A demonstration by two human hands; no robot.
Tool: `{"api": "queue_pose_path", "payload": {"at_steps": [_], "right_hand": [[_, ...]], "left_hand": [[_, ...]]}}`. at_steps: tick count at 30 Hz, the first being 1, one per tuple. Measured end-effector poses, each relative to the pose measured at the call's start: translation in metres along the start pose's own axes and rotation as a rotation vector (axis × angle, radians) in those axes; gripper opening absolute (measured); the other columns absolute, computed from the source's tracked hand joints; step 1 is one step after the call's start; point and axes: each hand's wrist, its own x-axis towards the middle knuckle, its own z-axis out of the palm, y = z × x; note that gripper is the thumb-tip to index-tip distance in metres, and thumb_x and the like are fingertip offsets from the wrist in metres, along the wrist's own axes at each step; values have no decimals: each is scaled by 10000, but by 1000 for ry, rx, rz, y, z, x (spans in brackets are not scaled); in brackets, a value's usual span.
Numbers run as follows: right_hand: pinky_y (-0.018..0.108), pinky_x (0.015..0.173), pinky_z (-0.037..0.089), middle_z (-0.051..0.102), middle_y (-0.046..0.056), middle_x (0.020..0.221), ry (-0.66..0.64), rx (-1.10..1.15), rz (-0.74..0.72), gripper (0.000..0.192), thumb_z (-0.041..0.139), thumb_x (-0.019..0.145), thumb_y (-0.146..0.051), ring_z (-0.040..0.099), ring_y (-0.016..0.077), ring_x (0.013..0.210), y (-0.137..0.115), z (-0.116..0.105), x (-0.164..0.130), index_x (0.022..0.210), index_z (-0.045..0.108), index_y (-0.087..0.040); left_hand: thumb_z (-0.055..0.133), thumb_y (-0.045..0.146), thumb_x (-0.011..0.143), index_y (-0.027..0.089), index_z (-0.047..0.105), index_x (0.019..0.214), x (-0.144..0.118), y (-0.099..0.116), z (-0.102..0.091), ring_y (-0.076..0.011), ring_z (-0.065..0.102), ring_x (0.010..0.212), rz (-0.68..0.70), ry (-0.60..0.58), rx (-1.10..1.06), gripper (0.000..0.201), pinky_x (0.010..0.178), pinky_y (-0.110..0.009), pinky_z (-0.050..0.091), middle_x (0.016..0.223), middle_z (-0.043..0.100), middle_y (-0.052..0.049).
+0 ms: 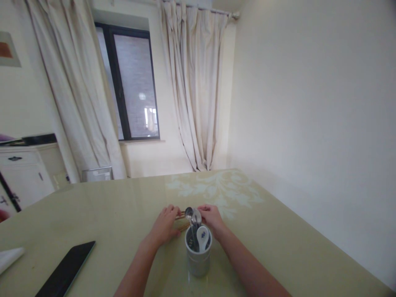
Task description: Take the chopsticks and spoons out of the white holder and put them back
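Observation:
A grey-white ceramic holder (198, 264) stands upright on the table in front of me. In it are metal spoons (196, 218) and a white spoon (202, 237) with a small blue mark. Just beyond the holder, thin brown chopsticks (183, 227) lie crosswise, partly hidden by the spoons. My left hand (163, 226), left of the holder, has its fingers closed on the chopsticks' left end. On the other side, my right hand (212, 219) pinches their right end; its fingertips are partly hidden behind the spoons.
The glossy green table (123, 214) meets a white wall (309, 103) on the right. A black tablet-like slab (68, 268) lies at the left front, near a white object (10, 258). Curtains (198, 82) and a window stand behind; a white cabinet (24, 169) is at the far left.

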Motion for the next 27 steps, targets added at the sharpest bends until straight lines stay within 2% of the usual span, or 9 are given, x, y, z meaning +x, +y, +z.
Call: {"api": "queue_pose_path", "payload": {"at_steps": [5, 9, 11, 15, 19, 22, 27], "right_hand": [[258, 572, 438, 679, -2, 570, -70, -139, -48, 216, 841, 515, -286, 609, 165, 589, 9, 2, -2, 595, 692, -153], [259, 587, 440, 670, -10, 577, -132, -209, -81, 200, 810, 566, -315, 611, 173, 612, 10, -1, -4, 609, 712, -146], [271, 608, 463, 682, 0, 599, -148, -235, -97, 205, 805, 581, -327, 635, 193, 643, 11, -1, -3, 626, 721, -145], [330, 741, 543, 775, 70, 809, -101, -271, -128, 307, 782, 628, -359, 716, 258, 820, 14, -1, 3, 848, 777, -144], [400, 911, 555, 781, 150, 1083, -17, -314, -154, 415, 743, 694, -374, 729, 309, 1039, 16, -3, 6, 1047, 764, -156], [410, 929, 560, 773, 144, 1127, -17, -340, -188, 435, 725, 720, -338, 731, 314, 1059, 17, -2, 2, 1125, 749, -178], [385, 952, 564, 784, 76, 1110, -73, -350, -292, 438, 730, 720, -255, 727, 297, 1071, 14, 1, -8, 1158, 744, -249]], "left_hand": [[793, 210, 737, 228, 590, 1113, 1, -3, 1, -267, 563, 1186, -56, -25, 41, 428, 967, -315, 416, 1242, 642, -66], [795, 204, 733, 260, 609, 1242, 0, -2, 0, -290, 528, 1285, -31, 13, 77, 545, 1028, -346, 400, 1324, 602, -70], [759, 172, 753, 260, 629, 1229, 0, -2, 1, -277, 560, 1262, -5, -26, 30, 501, 1014, -331, 410, 1307, 618, -66], [687, 167, 813, 218, 657, 1126, 0, -4, 5, -250, 639, 1132, -38, -110, -61, 318, 937, -302, 445, 1228, 665, -79], [672, 170, 827, 186, 633, 1182, 0, -8, 9, -263, 626, 1173, -96, -87, -13, 357, 964, -318, 440, 1269, 649, -113], [675, 186, 831, 196, 636, 1197, 1, -11, 10, -270, 616, 1196, -90, -84, -15, 369, 981, -325, 433, 1261, 654, -107], [659, 131, 779, 209, 674, 1039, 1, -11, 7, -284, 639, 1103, -77, -108, -54, 271, 902, -337, 439, 1151, 700, -86]]}}
